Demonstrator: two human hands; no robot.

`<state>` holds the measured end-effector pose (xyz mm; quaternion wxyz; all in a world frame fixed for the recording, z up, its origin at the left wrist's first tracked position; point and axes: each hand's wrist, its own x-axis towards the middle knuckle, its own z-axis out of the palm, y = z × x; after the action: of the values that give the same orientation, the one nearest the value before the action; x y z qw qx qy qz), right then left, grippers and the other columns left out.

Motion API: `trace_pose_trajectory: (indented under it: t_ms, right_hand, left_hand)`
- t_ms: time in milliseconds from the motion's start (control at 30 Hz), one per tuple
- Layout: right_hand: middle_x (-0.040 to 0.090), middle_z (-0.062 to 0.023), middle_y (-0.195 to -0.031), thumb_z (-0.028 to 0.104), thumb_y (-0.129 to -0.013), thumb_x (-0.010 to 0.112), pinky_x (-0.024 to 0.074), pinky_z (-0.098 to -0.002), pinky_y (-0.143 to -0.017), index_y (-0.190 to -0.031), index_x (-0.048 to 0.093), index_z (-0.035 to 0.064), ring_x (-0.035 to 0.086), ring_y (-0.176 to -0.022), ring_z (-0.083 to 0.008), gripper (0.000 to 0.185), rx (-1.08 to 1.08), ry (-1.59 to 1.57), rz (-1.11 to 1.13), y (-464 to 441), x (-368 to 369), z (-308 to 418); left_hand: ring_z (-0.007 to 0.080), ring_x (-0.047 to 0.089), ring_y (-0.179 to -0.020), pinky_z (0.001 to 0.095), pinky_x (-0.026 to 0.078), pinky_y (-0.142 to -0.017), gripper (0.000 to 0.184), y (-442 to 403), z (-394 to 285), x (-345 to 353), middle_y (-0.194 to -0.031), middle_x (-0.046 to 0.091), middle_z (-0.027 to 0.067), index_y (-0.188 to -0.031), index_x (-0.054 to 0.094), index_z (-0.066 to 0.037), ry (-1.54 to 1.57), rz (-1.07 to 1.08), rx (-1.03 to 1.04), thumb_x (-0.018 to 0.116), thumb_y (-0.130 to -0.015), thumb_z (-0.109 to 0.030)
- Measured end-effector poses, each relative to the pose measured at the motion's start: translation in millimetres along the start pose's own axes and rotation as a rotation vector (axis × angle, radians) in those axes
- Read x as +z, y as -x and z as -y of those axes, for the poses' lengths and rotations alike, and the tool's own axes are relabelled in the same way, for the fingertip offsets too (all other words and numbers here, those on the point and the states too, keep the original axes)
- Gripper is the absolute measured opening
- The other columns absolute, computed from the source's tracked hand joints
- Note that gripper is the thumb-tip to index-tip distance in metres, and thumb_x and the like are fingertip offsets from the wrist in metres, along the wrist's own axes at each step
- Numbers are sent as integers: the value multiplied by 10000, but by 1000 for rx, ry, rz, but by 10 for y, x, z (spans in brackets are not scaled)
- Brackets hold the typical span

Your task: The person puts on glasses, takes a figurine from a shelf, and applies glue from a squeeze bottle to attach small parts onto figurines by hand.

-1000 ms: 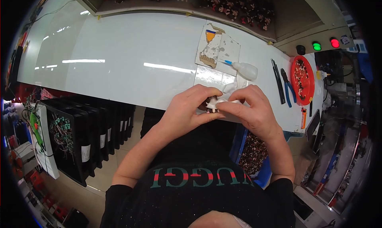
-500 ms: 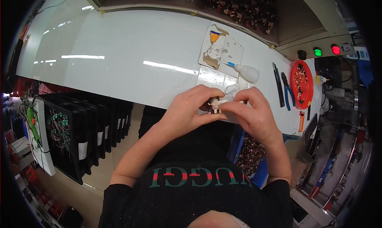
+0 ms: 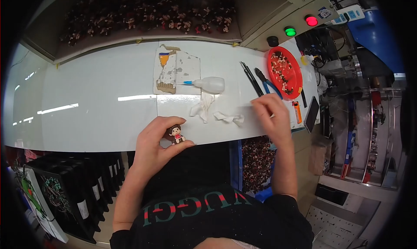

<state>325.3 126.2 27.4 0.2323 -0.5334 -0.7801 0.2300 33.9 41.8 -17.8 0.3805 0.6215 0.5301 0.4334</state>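
A small brown-haired figurine with a pale face and a red patch on its front is pinched between the thumb and fingers of my left hand, at the table's front edge. My right hand hovers over the table to the right, its fingers loosely bent and apart, with nothing visible in them. Left of it lies a crumpled white tissue, and a second tissue rests closer to the figurine. The pliers with blue handles lie just beyond my right fingers.
A squeeze bottle with a blue needle tip lies by a stained board. Black pen-like tools, a red dish of small parts and an orange lighter are at right. Behind stands a booth full of figurines.
My right hand has come away from the figurine and moved right; the tissue it held now lies on the table. My left hand keeps the figurine, whose face now shows. The view has shifted right.
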Motion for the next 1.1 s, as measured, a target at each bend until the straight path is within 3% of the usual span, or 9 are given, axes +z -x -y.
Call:
trace_pose_trajectory:
  t_ms: [167,433,567,700,1067,1100]
  right_hand:
    - [589,-50,-783,71,-885,614,429,-239,-619,-962,643,-1,533,-675,-110,109,1,71,-236,-160,-303,-122]
    - [641,-31,-856,74,-895,621,450,-208,-654,-1001,646,-1,557,-715,-67,132,38,50,-331,-261,-560,-111]
    - [640,-24,-851,70,-893,624,445,-207,-656,-993,650,-1,544,-714,-63,126,94,-71,-296,-174,-500,-97]
    - [645,-21,-862,58,-888,629,436,-202,-662,-984,656,3,538,-713,-62,114,13,72,-205,-132,-464,-1]
    - [642,-3,-856,108,-920,604,441,-198,-682,-1012,651,-1,545,-751,-44,150,215,172,-602,276,-1215,-321]
    - [652,-42,-852,118,-912,604,458,-224,-690,-1014,648,-6,571,-739,-83,166,261,208,-591,312,-1261,-348]
  left_hand:
    - [158,603,-766,267,540,-668,449,5,4,11,-915,607,71,-1077,627,-50,10,-21,-1,826,-703,-195]
    - [157,600,-762,263,537,-662,446,13,4,10,-911,605,70,-1073,626,-50,11,-14,-19,826,-701,-192]
    - [154,598,-762,257,528,-654,446,-4,7,12,-906,603,68,-1070,626,-50,32,-19,-14,828,-698,-190]
    - [154,599,-771,256,524,-651,442,3,10,14,-911,607,70,-1065,628,-47,28,-13,-24,829,-697,-186]
    - [167,587,-788,277,482,-719,473,57,83,68,-932,616,66,-1044,621,-35,48,-41,-91,847,-652,-171]
    - [163,584,-784,275,480,-716,475,65,100,68,-929,614,64,-1044,621,-33,52,-40,-94,848,-652,-177]
